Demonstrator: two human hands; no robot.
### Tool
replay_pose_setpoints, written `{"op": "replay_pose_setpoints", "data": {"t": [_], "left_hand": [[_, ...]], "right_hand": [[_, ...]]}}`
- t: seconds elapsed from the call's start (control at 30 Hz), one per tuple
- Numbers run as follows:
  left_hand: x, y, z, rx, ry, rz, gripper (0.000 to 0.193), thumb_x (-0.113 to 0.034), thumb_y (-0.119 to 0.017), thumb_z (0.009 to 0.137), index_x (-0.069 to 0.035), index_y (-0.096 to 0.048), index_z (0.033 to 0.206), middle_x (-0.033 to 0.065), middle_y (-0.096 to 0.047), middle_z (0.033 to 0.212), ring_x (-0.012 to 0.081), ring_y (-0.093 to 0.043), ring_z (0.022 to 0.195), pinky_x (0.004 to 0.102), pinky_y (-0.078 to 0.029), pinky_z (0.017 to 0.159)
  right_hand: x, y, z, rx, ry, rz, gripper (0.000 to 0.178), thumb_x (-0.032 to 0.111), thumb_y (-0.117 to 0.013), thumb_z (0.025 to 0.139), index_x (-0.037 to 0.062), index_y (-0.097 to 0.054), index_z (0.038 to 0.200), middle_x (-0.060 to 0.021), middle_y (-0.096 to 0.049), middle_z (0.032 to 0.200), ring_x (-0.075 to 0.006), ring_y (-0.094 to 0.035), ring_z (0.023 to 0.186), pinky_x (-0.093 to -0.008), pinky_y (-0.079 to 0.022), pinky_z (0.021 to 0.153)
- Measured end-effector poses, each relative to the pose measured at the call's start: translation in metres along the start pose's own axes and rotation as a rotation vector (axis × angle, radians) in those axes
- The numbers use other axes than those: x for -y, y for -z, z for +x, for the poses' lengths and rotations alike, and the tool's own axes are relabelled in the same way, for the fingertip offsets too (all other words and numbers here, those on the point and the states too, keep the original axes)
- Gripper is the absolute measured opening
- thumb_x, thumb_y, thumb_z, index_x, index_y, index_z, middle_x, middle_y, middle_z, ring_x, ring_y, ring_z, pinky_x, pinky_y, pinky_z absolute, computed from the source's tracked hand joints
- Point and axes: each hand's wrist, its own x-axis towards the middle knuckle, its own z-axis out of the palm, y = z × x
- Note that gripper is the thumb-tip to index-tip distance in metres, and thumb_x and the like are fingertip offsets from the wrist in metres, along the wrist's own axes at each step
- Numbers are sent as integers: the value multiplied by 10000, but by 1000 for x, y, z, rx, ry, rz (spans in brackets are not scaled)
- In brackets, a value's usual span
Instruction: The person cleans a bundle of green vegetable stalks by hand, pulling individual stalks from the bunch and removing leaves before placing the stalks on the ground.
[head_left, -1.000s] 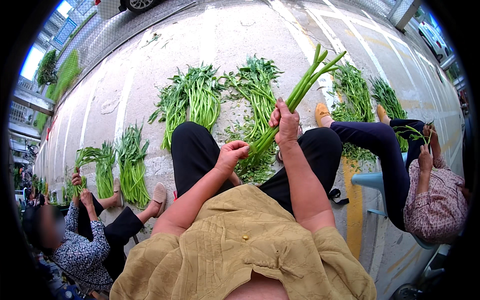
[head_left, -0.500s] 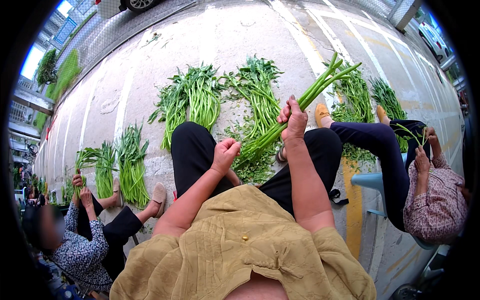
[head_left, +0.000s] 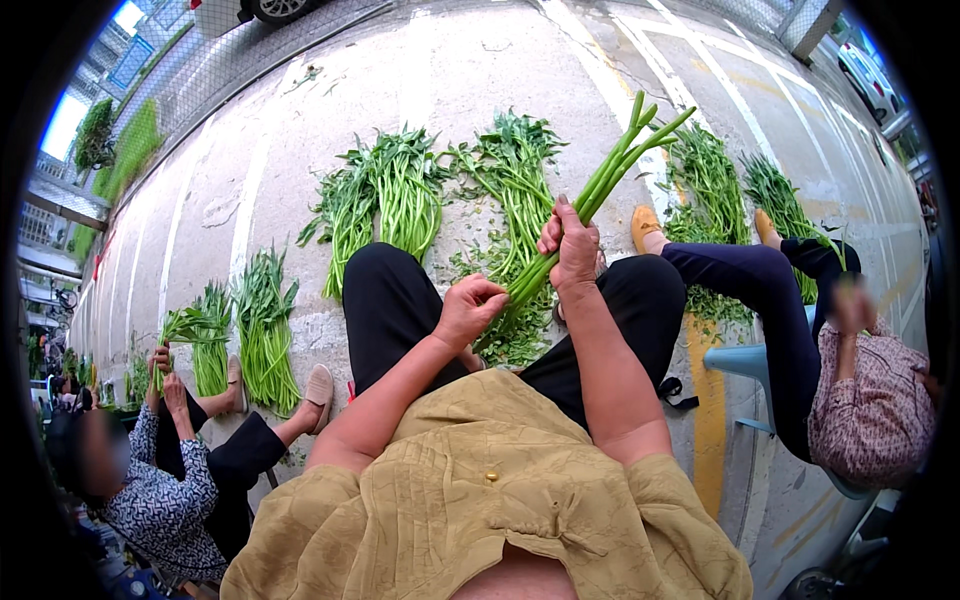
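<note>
A bunch of long green water spinach stems is gripped in my right hand, its bare ends pointing up and away to the right. The leafy end slants down between my knees. Close against that lower end is my left hand, thumb and fingers pinched together; whatever they hold is too small to make out. Beneath the bunch, loose plucked leaves cover the ground between my feet, partly hidden by it.
Beyond my knees lie water spinach piles and another heap. A person with a patterned top handles stems at left, near more bunches. Another person sits at right by a blue stool.
My right hand and the bunch have shifted slightly left, the stems now standing steeper. My left hand has moved right, up to the bunch's lower end. The right-hand person has raised their hands.
</note>
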Motion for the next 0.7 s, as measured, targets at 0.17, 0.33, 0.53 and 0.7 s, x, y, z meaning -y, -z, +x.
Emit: {"op": "replay_pose_setpoints", "data": {"t": [0.17, 0.33, 0.53, 0.7], "left_hand": [[9, -4, -3, -14, 229, -299, 73, -63, -636, 751, -10, -591, 776, -9, -531, 661, 52, -463, 571, 216, -391, 528], [-3, 4, -1, 183, 274, -204, 85, -78, -611, 760, -25, -548, 740, -23, -526, 670, 42, -465, 635, 218, -396, 557], [4, 3, -10, 329, 5, 23, 176, -131, -639, 750, -12, -527, 687, 39, -480, 625, 81, -444, 555, 236, -372, 499], [-2, 10, -8, 181, 3, 39, 218, -133, -702, 712, -14, -525, 672, 38, -468, 639, 101, -456, 553, 249, -376, 494]], "right_hand": [[1, 0, 0, 13, -9, -7, 183, 206, -578, 846, 83, -483, 749, 23, -396, 513, -85, -360, 394, -243, -318, 384], [-2, 2, 1, 2, -11, -14, 191, 212, -578, 845, 80, -479, 750, 24, -392, 512, -86, -358, 393, -241, -316, 385], [8, 3, 3, -13, 36, -24, 190, 215, -574, 847, 84, -475, 751, 25, -387, 511, -82, -350, 393, -238, -312, 387], [11, 5, 6, -37, 44, 28, 190, 217, -576, 846, 87, -474, 752, 25, -381, 508, -82, -348, 394, -234, -305, 386]]}}
